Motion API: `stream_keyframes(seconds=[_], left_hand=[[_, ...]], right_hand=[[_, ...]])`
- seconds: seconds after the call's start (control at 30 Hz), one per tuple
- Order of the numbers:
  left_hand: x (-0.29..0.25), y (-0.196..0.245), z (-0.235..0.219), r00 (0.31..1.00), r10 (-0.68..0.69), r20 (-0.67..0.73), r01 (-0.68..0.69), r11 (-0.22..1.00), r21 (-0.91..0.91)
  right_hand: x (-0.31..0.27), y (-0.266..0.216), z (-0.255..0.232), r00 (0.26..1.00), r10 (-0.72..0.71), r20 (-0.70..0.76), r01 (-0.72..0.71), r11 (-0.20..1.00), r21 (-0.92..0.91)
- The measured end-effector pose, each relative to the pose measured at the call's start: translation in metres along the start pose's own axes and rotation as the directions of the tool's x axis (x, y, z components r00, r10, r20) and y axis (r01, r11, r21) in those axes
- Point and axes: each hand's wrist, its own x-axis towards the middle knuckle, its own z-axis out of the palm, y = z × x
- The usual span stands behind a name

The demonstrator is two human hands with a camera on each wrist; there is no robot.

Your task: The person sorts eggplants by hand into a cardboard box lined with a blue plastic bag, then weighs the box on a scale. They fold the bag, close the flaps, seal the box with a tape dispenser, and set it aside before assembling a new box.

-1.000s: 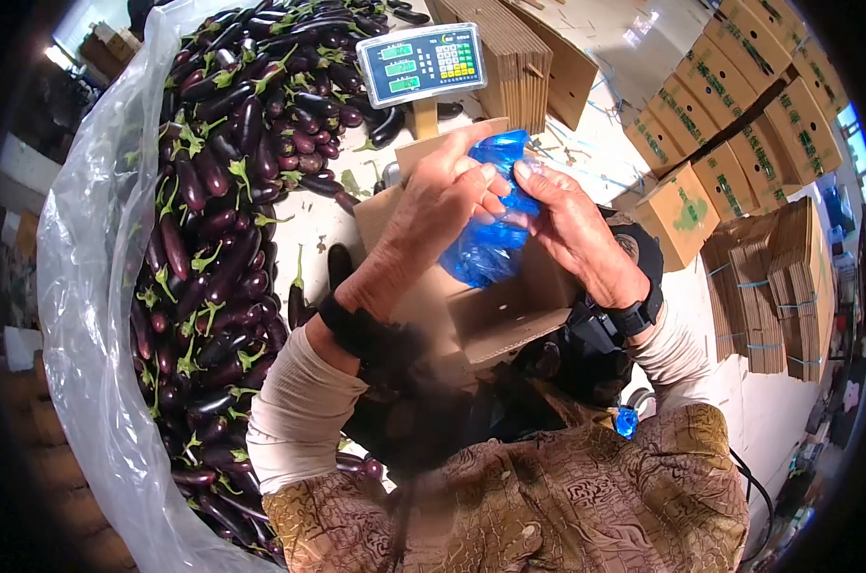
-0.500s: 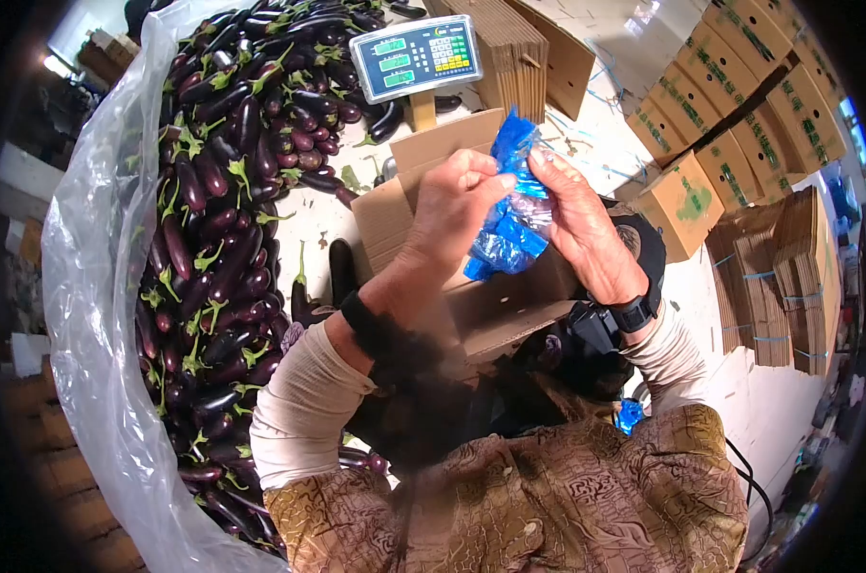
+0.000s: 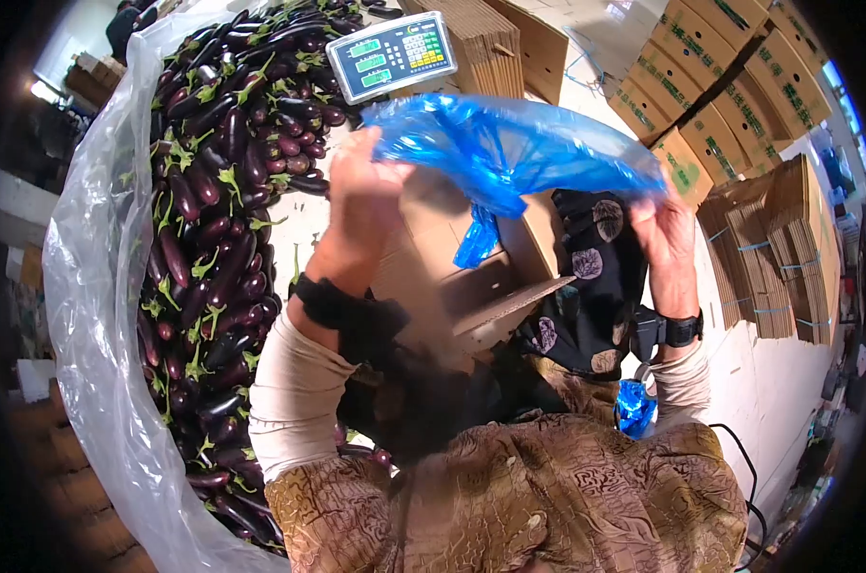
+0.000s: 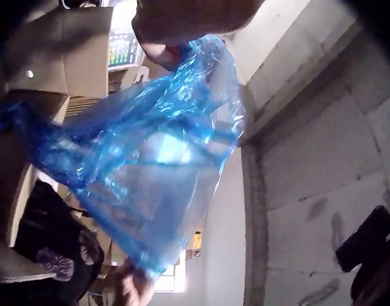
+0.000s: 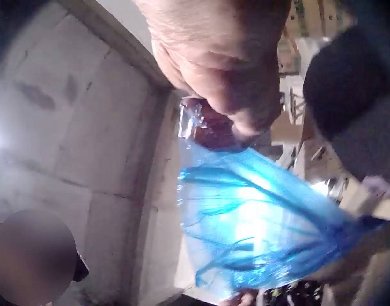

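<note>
A thin blue plastic bag (image 3: 509, 143) is stretched wide between the two hands, with a crumpled lower end hanging in the middle. My left hand (image 3: 361, 196), blurred in the head view, grips its left end. At the other end, the right hand (image 3: 667, 229) pinches the bag's edge; the right wrist view shows the fingers curled on the film. Below the bag stands an open cardboard box (image 3: 514, 304), partly hidden by it. In the left wrist view the bag (image 4: 144, 140) spreads out see-through, its edge held at top and bottom.
A heap of eggplants (image 3: 218, 258) fills the left side, bordered by a clear plastic sheet (image 3: 104, 286). A scale display (image 3: 393, 57) stands behind the box. Flattened cartons (image 3: 777, 253) and stacked printed boxes (image 3: 710, 86) are at right. Bunched blue plastic (image 3: 633, 409) hangs near the right forearm.
The hands were close together on the bunched bag; they have moved apart, left hand leftward and right hand rightward, and the bag has been pulled out wide between them.
</note>
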Motion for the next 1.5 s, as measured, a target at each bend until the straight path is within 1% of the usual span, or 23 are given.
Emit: stream_keyframes(seconds=[0.07, 0.13, 0.17, 0.27, 0.3, 0.33, 0.37, 0.43, 0.47, 0.53, 0.6, 0.67, 0.8, 0.87, 0.97, 1.03, 1.07, 1.13, 1.2, 1.27, 1.3, 1.4, 1.5], left_hand=[[0.012, -0.028, -0.004, 0.978, -0.208, 0.017, 0.166, 0.726, -0.668], [0.029, -0.027, -0.017, 0.824, -0.561, 0.081, 0.139, 0.061, -0.988], [0.030, -0.007, -0.025, 0.804, -0.592, 0.057, 0.129, 0.080, -0.988], [0.028, -0.053, -0.056, 0.905, -0.319, 0.281, 0.300, 0.012, -0.954], [0.029, -0.061, -0.066, 0.885, 0.022, 0.465, 0.465, -0.117, -0.878], [0.022, -0.021, -0.061, 0.874, -0.370, 0.316, 0.369, 0.079, -0.926], [0.021, -0.002, -0.054, 0.875, -0.410, 0.259, 0.345, 0.152, -0.926], [0.014, 0.010, -0.052, 0.869, -0.450, 0.206, 0.335, 0.229, -0.914], [0.011, 0.011, -0.055, 0.911, -0.323, 0.258, 0.366, 0.341, -0.866], [0.008, 0.021, -0.047, 0.918, -0.193, 0.346, 0.396, 0.445, -0.803], [0.004, 0.041, -0.040, 0.923, -0.232, 0.307, 0.385, 0.558, -0.735], [0.003, 0.051, -0.044, 0.909, -0.218, 0.356, 0.414, 0.579, -0.702], [0.002, 0.056, -0.041, 0.904, -0.188, 0.384, 0.416, 0.594, -0.688], [0.000, 0.057, -0.043, 0.906, -0.180, 0.383, 0.411, 0.590, -0.695], [-0.005, 0.051, -0.055, 0.911, -0.210, 0.355, 0.405, 0.621, -0.672], [-0.011, 0.050, -0.076, 0.910, -0.260, 0.322, 0.412, 0.646, -0.642], [-0.014, 0.053, -0.084, 0.909, -0.301, 0.288, 0.416, 0.666, -0.619], [-0.024, 0.046, -0.095, 0.926, -0.331, 0.183, 0.372, 0.704, -0.605], [-0.031, 0.030, -0.103, 0.901, -0.421, 0.107, 0.403, 0.715, -0.571], [-0.038, 0.000, -0.123, 0.887, -0.433, 0.158, 0.450, 0.737, -0.505], [-0.042, -0.013, -0.129, 0.873, -0.444, 0.200, 0.486, 0.760, -0.433], [-0.047, -0.021, -0.125, 0.847, -0.525, 0.080, 0.527, 0.813, -0.248], [-0.054, -0.042, -0.130, 0.881, -0.470, 0.050, 0.471, 0.867, -0.163]], right_hand=[[-0.025, -0.025, -0.024, 0.992, 0.050, -0.114, -0.024, 0.974, 0.224], [-0.080, -0.048, -0.039, 0.949, 0.134, -0.287, -0.209, 0.946, -0.248], [-0.096, -0.054, -0.044, 0.950, 0.159, -0.268, -0.227, 0.943, -0.245], [-0.142, -0.067, -0.106, 0.927, 0.169, -0.335, -0.265, 0.927, -0.266], [-0.162, -0.072, -0.131, 0.858, 0.273, -0.435, -0.437, 0.834, -0.338], [-0.180, -0.078, -0.151, 0.766, 0.356, -0.535, -0.594, 0.708, -0.381], [-0.196, -0.081, -0.166, 0.761, 0.355, -0.543, -0.597, 0.709, -0.374], [-0.219, -0.082, -0.181, 0.562, 0.346, -0.752, -0.797, 0.469, -0.380], [-0.220, -0.081, -0.187, 0.556, 0.349, -0.754, -0.799, 0.474, -0.369], [-0.216, -0.090, -0.197, 0.726, 0.057, -0.685, -0.687, 0.035, -0.725], [-0.182, -0.101, -0.190, 0.870, -0.268, -0.415, -0.456, -0.115, -0.883], [-0.124, -0.106, -0.107, 0.872, -0.302, -0.386, -0.375, 0.095, -0.922], [-0.039, -0.057, 0.037, 0.997, -0.070, 0.024, 0.038, 0.199, -0.979], [-0.003, -0.017, 0.049, 0.969, 0.104, 0.225, 0.213, 0.114, -0.970], [0.041, 0.035, 0.041, 0.929, 0.298, 0.219, 0.203, 0.086, -0.975], [0.064, 0.047, 0.043, 0.648, 0.762, -0.012, 0.021, -0.033, -0.999], [0.063, 0.050, 0.042, 0.642, 0.767, -0.004, 0.027, -0.028, -0.999], [0.054, 0.048, 0.029, 0.804, 0.571, 0.167, 0.016, 0.259, -0.966], [0.052, 0.047, 0.019, 0.810, 0.558, 0.183, -0.005, 0.318, -0.948], [0.047, 0.046, 0.017, 0.875, 0.478, -0.078, -0.358, 0.528, -0.770], [0.048, 0.043, 0.012, 0.882, 0.467, -0.068, -0.368, 0.590, -0.719], [0.052, 0.035, 0.021, 0.902, 0.412, -0.129, -0.398, 0.677, -0.619], [0.054, 0.039, 0.038, 0.953, 0.301, -0.034, -0.231, 0.650, -0.724]])
